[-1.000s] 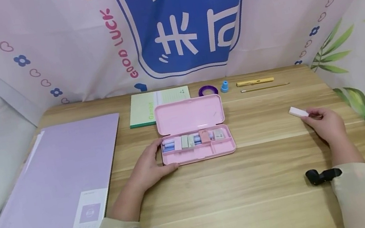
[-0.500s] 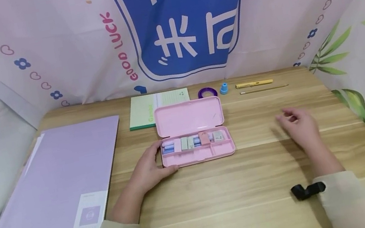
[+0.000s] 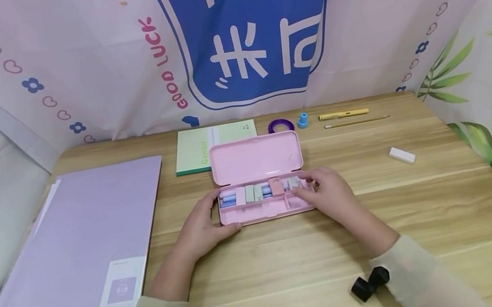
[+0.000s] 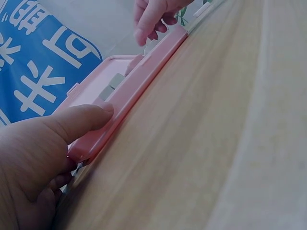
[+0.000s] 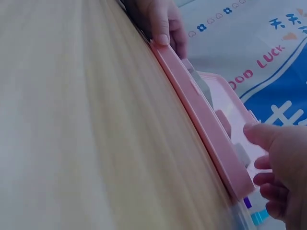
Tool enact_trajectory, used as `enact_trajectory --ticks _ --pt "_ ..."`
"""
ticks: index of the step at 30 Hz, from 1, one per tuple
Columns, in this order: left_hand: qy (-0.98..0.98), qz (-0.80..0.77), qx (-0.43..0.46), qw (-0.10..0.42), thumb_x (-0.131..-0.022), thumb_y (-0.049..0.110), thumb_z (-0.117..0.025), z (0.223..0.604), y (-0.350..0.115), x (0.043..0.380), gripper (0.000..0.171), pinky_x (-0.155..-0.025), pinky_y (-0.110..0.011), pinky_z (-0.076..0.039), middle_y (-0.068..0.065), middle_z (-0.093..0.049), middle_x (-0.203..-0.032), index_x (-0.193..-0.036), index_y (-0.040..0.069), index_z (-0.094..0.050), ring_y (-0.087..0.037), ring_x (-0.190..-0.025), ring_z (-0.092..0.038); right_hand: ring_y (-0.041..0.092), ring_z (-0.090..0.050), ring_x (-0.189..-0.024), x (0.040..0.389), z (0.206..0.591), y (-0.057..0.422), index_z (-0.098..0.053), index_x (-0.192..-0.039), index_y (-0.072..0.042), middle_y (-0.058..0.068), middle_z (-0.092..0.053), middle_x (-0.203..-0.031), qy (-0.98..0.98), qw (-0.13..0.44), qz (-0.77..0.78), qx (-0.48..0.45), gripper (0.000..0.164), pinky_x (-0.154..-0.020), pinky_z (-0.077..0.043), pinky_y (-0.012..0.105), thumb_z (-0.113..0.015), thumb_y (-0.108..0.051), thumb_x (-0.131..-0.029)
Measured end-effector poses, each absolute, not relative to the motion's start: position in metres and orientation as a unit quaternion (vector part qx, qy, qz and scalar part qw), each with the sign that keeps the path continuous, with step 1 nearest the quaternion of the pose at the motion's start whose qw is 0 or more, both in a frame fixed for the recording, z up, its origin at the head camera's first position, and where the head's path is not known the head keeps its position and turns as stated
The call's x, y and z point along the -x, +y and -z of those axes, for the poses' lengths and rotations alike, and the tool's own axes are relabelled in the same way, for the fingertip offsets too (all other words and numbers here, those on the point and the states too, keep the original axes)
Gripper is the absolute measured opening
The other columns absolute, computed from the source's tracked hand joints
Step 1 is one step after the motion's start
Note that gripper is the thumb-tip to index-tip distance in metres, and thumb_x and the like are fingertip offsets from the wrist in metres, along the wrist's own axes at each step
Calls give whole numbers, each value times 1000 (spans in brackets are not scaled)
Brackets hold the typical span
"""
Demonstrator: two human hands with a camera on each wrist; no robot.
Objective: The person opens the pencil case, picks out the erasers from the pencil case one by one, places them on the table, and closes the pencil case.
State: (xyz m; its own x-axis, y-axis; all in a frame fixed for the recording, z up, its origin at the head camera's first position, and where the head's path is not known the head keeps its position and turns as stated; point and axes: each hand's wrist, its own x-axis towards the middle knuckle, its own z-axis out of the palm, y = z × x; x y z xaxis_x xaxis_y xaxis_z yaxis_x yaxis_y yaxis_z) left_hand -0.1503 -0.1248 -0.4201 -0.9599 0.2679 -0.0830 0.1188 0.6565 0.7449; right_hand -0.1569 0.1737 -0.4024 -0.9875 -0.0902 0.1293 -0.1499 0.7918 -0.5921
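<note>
In the head view a pink pencil case (image 3: pixel 254 212) lies with its lid raised toward the back. My left hand (image 3: pixel 198 231) grips its left end, thumb along the front wall (image 4: pixel 98 136). Pale purple-blue pens (image 3: pixel 228 199) lie inside, with a light pink block, greenish blocks (image 3: pixel 250 193) and a reddish eraser (image 3: pixel 276 186) across them. Over the right end hovers my right hand (image 3: pixel 332 196), thumb and fingers apart beside a greyish eraser (image 3: pixel 294 182). In the right wrist view that eraser (image 5: pixel 241 154) sits below the thumb; contact is unclear. A white eraser (image 3: pixel 401 155) rests alone on the table at right.
A large lilac folder (image 3: pixel 91 230) covers the left side of the table. Behind the case are a green notebook (image 3: pixel 191 149), purple tape roll (image 3: pixel 280 121), blue cone-like piece (image 3: pixel 302 120), yellow pen (image 3: pixel 343 114) and pencil (image 3: pixel 356 122). A printed curtain (image 3: pixel 114 78) hangs behind.
My right hand has let go of the white eraser at the right of the table and moved left to the pencil case. The left hand has stayed on the case.
</note>
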Motion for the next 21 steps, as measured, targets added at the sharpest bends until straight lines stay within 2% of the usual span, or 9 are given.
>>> enact_trajectory --ticks 6,13,21 --pt "907 -397 -106 92 -76 46 -82 419 -124 151 99 -119 -53 -29 -17 -35 -156 -152 9 -30 -35 -146 -31 23 -56 -84 159 406 163 -70 -117 -3 8 -63 -88 -959 45 -274 -59 51 -77 -49 38 -76 -39 -83" --pt "907 -397 -106 92 -76 46 -82 419 -124 151 99 -119 -53 -29 -17 -35 -156 -152 8 -30 -35 -146 -31 30 -63 -97 159 402 158 -69 -117 0 15 -70 -103 -962 30 -265 -51 48 -90 -51 46 -73 -37 -86" --pt "908 -394 -107 91 -76 46 -82 420 -124 150 99 -119 -53 -29 -17 -35 -156 -152 9 -30 -36 -146 -31 26 -63 -95 156 397 159 -66 -124 -2 16 -68 -108 -953 17 -301 -26 42 -87 -55 43 -69 -26 -90"
